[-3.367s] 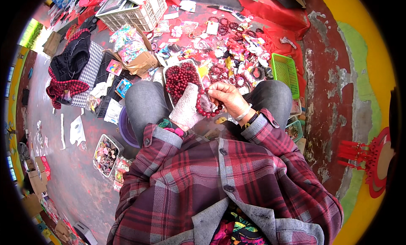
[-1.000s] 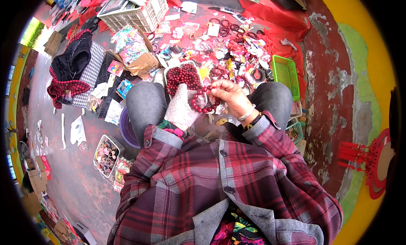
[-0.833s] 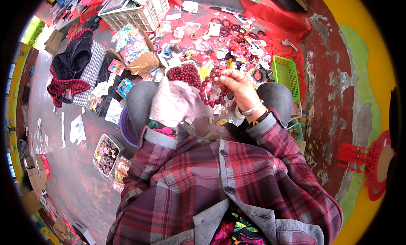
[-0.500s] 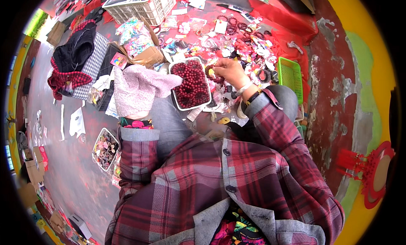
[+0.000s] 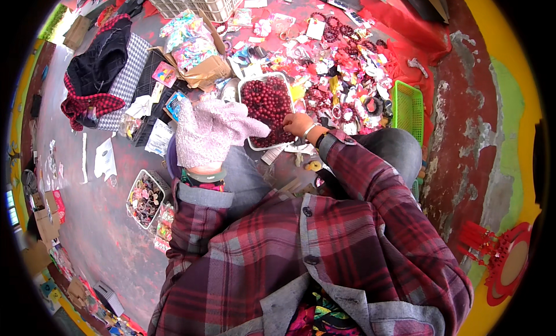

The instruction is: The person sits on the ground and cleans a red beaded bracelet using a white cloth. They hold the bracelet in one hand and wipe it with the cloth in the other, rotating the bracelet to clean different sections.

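A fuzzy pale pink cloth point(image 5: 202, 130) covers my left hand, hiding its fingers; only the wrist point(image 5: 207, 169), with a green band, shows below it. The cloth's tip reaches over the left side of a white basket point(image 5: 242, 86) full of dark red beads point(image 5: 265, 104), which look like strung bracelets. My right hand point(image 5: 299, 125) is at the basket's right edge, its fingers curled together against the beads. What they pinch is hidden. A white band and a dark band circle that wrist.
Mixed hair ornaments and bracelets point(image 5: 353, 95) spread over red cloth beyond the basket. A green basket point(image 5: 409, 107) stands right, a white basket of small items point(image 5: 164, 179) left. A cardboard box of colourful packets point(image 5: 207, 73) and a large crate point(image 5: 200, 4) lie farther off.
My right hand has come left and nearer, from the pile of ornaments to the bead basket's edge. The cloth-covered left hand has shifted right, against the basket. The whole view has shifted slightly.
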`<state>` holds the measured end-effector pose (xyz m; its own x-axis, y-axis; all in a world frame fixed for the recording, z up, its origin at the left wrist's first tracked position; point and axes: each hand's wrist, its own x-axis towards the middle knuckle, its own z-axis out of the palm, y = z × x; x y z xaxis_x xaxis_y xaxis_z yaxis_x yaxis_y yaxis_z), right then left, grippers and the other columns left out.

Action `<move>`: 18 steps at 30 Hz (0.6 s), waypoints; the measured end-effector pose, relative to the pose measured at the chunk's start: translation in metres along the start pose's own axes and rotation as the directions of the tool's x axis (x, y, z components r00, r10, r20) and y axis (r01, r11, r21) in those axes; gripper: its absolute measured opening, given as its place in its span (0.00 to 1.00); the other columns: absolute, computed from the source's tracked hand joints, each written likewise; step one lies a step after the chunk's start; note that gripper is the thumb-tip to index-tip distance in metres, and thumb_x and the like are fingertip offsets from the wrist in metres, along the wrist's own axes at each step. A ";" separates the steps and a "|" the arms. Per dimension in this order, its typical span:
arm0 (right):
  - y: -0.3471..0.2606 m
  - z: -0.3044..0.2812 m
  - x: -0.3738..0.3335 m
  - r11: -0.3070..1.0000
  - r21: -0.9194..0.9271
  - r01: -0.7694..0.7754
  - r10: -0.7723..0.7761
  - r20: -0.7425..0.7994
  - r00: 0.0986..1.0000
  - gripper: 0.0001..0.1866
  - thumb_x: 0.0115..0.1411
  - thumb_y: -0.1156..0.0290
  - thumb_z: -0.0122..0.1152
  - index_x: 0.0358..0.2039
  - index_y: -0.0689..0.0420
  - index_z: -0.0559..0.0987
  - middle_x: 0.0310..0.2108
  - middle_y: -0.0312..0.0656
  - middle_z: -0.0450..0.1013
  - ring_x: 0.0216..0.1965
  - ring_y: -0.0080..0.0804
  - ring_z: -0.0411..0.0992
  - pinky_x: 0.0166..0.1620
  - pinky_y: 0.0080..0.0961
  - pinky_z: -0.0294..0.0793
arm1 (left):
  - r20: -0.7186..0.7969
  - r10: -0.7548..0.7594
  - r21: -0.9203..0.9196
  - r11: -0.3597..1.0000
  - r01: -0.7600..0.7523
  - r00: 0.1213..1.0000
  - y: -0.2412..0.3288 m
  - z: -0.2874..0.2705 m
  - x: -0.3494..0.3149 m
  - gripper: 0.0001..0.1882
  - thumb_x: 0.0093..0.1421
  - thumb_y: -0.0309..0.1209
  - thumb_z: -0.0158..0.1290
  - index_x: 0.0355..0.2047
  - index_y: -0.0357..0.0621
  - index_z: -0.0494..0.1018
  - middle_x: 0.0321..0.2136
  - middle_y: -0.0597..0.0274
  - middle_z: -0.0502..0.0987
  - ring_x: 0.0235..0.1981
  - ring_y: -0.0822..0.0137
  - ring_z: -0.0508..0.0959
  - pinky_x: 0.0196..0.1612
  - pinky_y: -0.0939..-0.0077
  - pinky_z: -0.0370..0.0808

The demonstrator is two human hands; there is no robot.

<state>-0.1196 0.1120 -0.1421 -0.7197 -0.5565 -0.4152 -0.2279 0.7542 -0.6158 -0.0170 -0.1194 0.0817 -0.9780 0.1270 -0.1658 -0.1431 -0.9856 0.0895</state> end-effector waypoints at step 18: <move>0.113 -0.002 0.032 0.900 0.012 -0.436 0.428 -0.214 0.878 0.14 0.52 0.68 0.51 0.38 0.57 0.78 0.39 0.55 0.73 0.44 0.50 0.71 0.49 0.37 0.70 | -0.234 -0.109 0.300 0.937 0.178 0.966 -0.011 -0.007 0.023 0.43 0.60 0.61 0.30 0.48 0.25 0.65 0.47 0.37 0.68 0.50 0.33 0.66 0.38 0.68 0.69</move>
<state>-0.1701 0.1804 -0.2237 -0.8697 -0.0914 -0.4850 0.1162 0.9171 -0.3812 -0.0365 -0.1070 0.0703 -0.8935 0.2041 -0.4000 -0.3543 -0.8677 0.3487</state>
